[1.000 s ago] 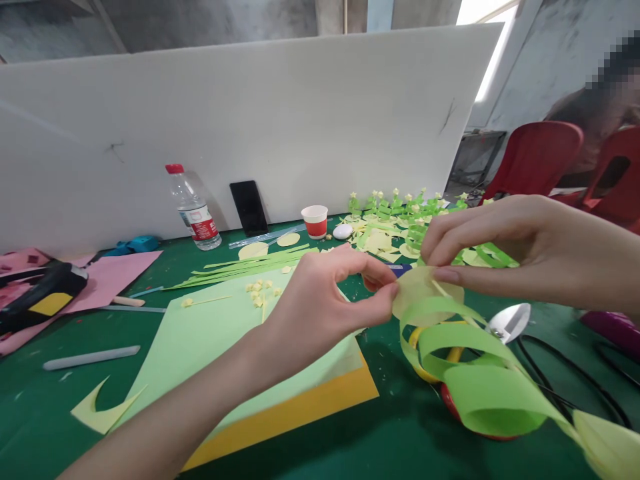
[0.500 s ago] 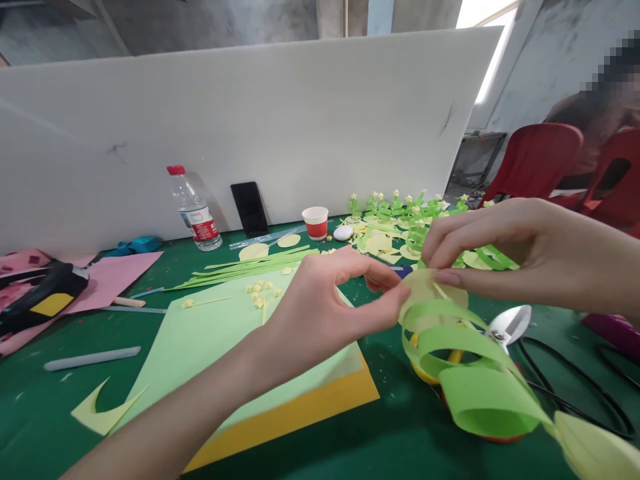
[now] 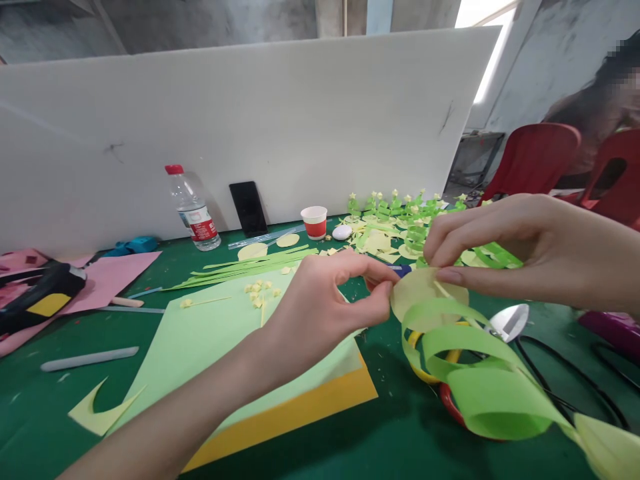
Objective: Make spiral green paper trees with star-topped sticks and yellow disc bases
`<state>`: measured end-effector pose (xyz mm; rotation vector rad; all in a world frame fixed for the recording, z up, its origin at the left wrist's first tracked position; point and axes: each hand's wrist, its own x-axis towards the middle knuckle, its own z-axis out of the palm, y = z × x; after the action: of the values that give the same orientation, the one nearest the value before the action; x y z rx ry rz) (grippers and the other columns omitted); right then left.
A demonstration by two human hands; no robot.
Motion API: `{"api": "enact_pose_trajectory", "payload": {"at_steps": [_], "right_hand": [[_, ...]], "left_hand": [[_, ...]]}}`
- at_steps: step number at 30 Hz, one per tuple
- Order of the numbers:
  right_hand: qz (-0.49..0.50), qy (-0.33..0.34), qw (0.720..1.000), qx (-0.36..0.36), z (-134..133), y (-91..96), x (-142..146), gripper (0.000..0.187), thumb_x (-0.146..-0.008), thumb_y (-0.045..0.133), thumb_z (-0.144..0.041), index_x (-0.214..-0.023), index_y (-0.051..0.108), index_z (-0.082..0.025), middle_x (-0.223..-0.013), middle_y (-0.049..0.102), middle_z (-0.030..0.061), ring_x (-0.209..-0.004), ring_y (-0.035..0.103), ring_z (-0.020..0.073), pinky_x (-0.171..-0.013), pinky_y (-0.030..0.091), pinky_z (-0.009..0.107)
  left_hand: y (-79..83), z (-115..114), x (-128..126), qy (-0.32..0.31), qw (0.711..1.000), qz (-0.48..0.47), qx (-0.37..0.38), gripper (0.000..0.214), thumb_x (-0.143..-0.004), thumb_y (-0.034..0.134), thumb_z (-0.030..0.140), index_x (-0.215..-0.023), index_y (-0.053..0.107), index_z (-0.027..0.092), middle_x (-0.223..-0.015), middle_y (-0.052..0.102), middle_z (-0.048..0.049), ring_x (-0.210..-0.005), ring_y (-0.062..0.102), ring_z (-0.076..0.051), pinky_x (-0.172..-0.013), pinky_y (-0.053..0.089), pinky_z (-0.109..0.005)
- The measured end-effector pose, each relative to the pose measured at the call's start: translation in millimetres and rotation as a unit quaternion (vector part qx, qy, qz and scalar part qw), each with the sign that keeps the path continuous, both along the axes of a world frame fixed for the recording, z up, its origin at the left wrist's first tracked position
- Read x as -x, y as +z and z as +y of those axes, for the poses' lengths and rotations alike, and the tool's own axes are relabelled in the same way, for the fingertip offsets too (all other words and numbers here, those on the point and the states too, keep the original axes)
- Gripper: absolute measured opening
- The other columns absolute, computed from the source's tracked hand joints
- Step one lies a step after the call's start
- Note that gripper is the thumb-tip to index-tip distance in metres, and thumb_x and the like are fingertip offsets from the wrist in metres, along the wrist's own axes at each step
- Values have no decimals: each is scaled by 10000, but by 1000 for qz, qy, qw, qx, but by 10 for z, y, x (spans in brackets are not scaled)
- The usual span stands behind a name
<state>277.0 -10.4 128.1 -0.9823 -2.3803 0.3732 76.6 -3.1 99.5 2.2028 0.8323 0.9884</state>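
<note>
The right hand (image 3: 530, 243) pinches one pale yellow disc (image 3: 415, 287) between thumb and fingers, above the worktop (image 3: 395, 433), well in front of its back edge. One curled green strip (image 3: 495, 400) trails from the disc. The left hand (image 3: 327, 293) has thumb and fingertips close together at the disc's left rim; I cannot tell whether they grip it. Along the worktop's back edge stand one bottle (image 3: 197, 217), one phone (image 3: 249, 208) and one cup (image 3: 315, 227).

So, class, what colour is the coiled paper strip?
Coiled paper strip: light green, best seen in the head view.
</note>
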Motion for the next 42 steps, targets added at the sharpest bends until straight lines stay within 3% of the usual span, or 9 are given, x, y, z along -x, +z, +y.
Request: {"api": "enact_pose_trajectory", "payload": {"at_steps": [7, 11, 17, 22, 25, 28, 33, 37, 42], "right_hand": [[-8, -5, 1000, 8, 19, -30, -15, 211, -785, 530, -307, -625, 609, -194, -676, 598, 13, -597, 531, 122, -532, 428, 249], [-12, -14, 1000, 20, 17, -46, -28, 220, -784, 523, -314, -618, 595, -190, -681, 592, 13, -614, 527, 124, -551, 421, 256], [-29, -2, 999, 40, 12, -56, -2, 226, -800, 500, -304, -622, 565, -181, -692, 581, 10, -630, 515, 119, -571, 400, 257], [-50, -5, 998, 39, 29, -91, 26, 248, -816, 489, -322, -635, 571, -175, -691, 581, 6, -610, 502, 105, -587, 392, 255], [-53, -3, 998, 35, 48, -107, 34, 257, -814, 500, -353, -660, 604, -175, -702, 588, 7, -613, 507, 106, -564, 394, 248], [-47, 1, 998, 30, 51, -110, 46, 262, -821, 495, -348, -669, 621, -176, -696, 588, 7, -606, 506, 103, -549, 394, 242], [-42, 11, 999, 23, 21, -107, 62, 266, -830, 494, -335, -649, 615, -181, -671, 575, -8, -590, 498, 87, -541, 383, 233], [-33, 19, 999, 7, 8, -112, 49, 239, -822, 506, -319, -686, 632, -168, -699, 591, 1, -634, 522, 94, -566, 404, 227], [-27, 32, 999, -6, 2, -103, 52, 231, -817, 515, -307, -703, 643, -151, -706, 601, 8, -614, 523, 87, -533, 409, 211]], "left_hand": [[1, 63, 14, 24, 1000, -1, -14, 140, -781, 540, 143, -710, 659, 160, -728, 693, 18, -657, 605, -99, -598, 487, -179], [-20, 140, 53, 44, 999, -1, -23, 147, -798, 544, 203, -730, 670, 172, -761, 698, 12, -697, 611, -111, -637, 476, -197], [-138, 298, 29, 59, 996, 61, -13, 219, -767, 589, 303, -612, 639, 157, -635, 646, -7, -645, 577, -147, -610, 436, -261], [-179, 297, 2, 10, 999, 23, 43, 265, -886, 369, 200, -984, 615, 183, -866, 676, -9, -775, 593, -108, -692, 455, -226], [-135, 224, -5, -60, 995, -6, 82, 173, -832, 510, 273, -890, 652, 194, -887, 678, 8, -826, 592, -107, -747, 455, -210], [-98, 165, -23, -80, 993, 1, 89, 96, -740, 632, 255, -770, 661, 168, -822, 669, 4, -789, 589, -113, -728, 460, -208], [-86, 135, -37, -49, 997, 6, 65, 132, -742, 636, 248, -654, 652, 152, -721, 656, 7, -733, 586, -110, -734, 449, -231], [-70, 119, -24, -51, 997, 5, 63, 146, -764, 610, 264, -671, 661, 164, -717, 663, 15, -707, 582, -104, -687, 456, -226], [-70, 96, -16, -58, 997, 6, 54, 121, -767, 592, 223, -681, 659, 169, -720, 661, 24, -698, 582, -90, -746, 451, -227]]}}
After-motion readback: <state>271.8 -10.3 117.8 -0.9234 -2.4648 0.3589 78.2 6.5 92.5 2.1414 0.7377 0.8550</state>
